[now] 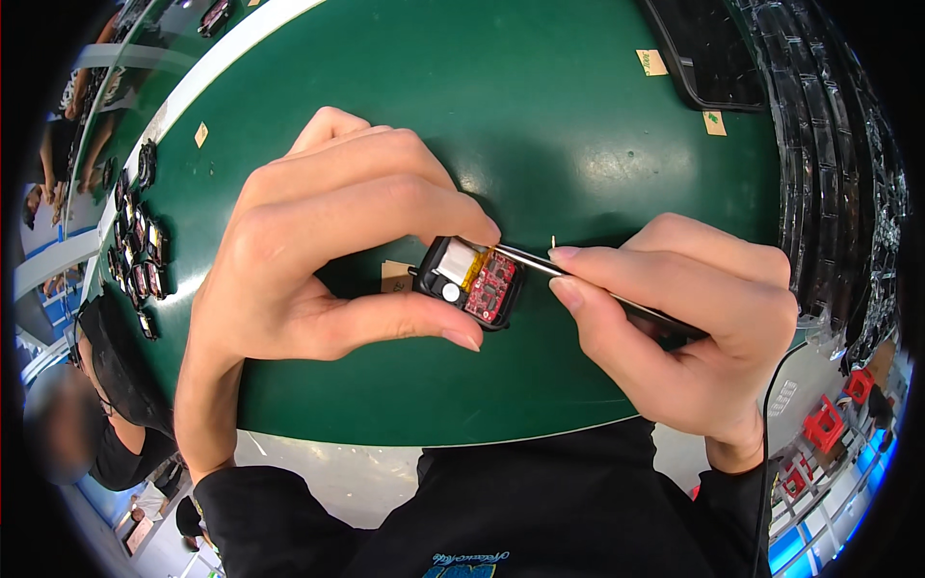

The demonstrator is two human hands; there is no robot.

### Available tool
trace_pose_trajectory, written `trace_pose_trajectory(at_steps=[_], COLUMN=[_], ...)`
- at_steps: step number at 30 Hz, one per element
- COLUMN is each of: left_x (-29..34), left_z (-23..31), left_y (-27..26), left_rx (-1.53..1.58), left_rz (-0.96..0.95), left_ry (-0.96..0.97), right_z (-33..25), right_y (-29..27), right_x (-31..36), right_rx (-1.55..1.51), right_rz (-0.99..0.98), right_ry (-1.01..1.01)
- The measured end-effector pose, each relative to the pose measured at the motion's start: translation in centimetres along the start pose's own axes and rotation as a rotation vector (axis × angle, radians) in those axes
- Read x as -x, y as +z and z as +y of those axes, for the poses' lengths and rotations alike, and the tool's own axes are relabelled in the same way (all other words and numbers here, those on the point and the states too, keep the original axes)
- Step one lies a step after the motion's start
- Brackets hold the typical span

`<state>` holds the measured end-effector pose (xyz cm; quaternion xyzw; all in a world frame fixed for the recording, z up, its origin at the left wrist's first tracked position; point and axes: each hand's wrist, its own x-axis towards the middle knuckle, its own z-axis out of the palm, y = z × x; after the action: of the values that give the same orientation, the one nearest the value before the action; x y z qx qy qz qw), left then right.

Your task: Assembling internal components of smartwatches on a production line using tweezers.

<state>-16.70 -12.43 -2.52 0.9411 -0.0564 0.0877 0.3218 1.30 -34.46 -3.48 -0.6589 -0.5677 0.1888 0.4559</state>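
Between the thumb and index finger of my left hand (337,231) is a small black electronic device (421,275) with its casing uncovered. Inside it show a red circuit board (492,286), a silver battery cell (456,262), yellow tape and a round white part. My right hand (689,318) pinches a pair of slim metal tweezers (617,295), pointing left. Their tips reach the top edge of the device, beside my left index fingertip. Whether the tips grip anything is too small to tell.
Several similar black devices (145,246) lie in a group at the green table's (540,385) left edge. A black tray (708,53) sits at the far right, near paper labels (651,63). Stacked clear plastic trays (819,164) line the right edge. Another person (120,414) is at the left.
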Motion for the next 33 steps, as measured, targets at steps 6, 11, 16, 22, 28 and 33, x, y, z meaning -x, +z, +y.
trace_pose_trajectory(at_steps=[6,11,16,22,28,33], left_x=[-0.42,-0.15,-0.29,-0.3,-0.4,-0.3], left_z=[-0.07,-0.05,-0.25,-0.03,-0.06,-0.03], left_y=[-0.26,-0.27,-0.34,-0.33,-0.23,-0.32], left_rx=[0.035,0.051,0.03,0.018,0.001,-0.016], left_rz=[-0.021,-0.022,-0.038,-0.039,-0.028,-0.035], left_ry=[-0.011,-0.02,0.004,-0.015,0.045,0.05], right_z=[0.59,0.16,0.53,0.52,0.59,0.1], right_y=[0.0,-0.11,0.21,0.02,-0.05,-0.22], right_x=[0.36,0.18,0.28,0.3,0.19,0.13], right_rx=[0.02,0.031,0.031,0.016,0.014,0.015], right_rz=[0.026,0.01,0.033,0.004,-0.013,-0.02], right_ry=[-0.084,-0.072,-0.089,-0.07,-0.096,-0.043])
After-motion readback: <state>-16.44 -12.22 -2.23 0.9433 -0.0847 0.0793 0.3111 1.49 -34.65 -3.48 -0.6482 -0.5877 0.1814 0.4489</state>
